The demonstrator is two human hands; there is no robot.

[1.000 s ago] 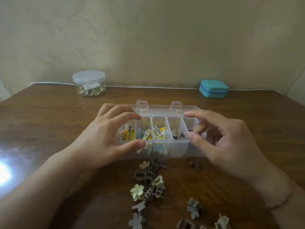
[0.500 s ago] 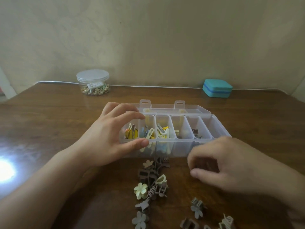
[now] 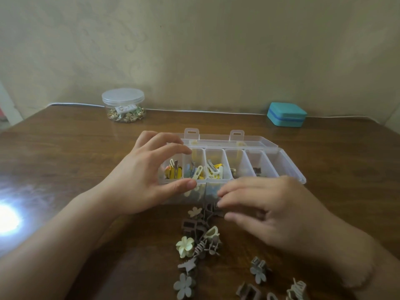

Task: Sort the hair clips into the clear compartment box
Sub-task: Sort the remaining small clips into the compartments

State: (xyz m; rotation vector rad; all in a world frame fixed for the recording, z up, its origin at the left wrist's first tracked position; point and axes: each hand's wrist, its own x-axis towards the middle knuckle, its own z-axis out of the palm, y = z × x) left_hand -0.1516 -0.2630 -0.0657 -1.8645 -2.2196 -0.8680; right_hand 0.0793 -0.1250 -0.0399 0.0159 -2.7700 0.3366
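The clear compartment box (image 3: 290,167) stands open on the wooden table, with its lid laid back. Its left compartments hold yellow, white and blue clips, and a brown clip lies in one further right. My left hand (image 3: 138,185) grips the box's left end, thumb on the front wall and fingers over the back. My right hand (image 3: 270,208) hovers low in front of the box, its fingertips and thumb on either side of a brown clip (image 3: 219,213) at the top of the loose clip pile (image 3: 203,237). Whether it grips that clip is unclear.
More loose clips lie nearer me: a cream flower clip (image 3: 185,246), a grey flower clip (image 3: 184,285) and several at the lower right (image 3: 258,270). A lidded clear jar (image 3: 123,105) and a teal case (image 3: 286,114) stand at the back edge by a white cable (image 3: 194,111).
My right hand came down from over the box's right end to the table, then slid left to the top of the pile. The left hand stayed on the box.
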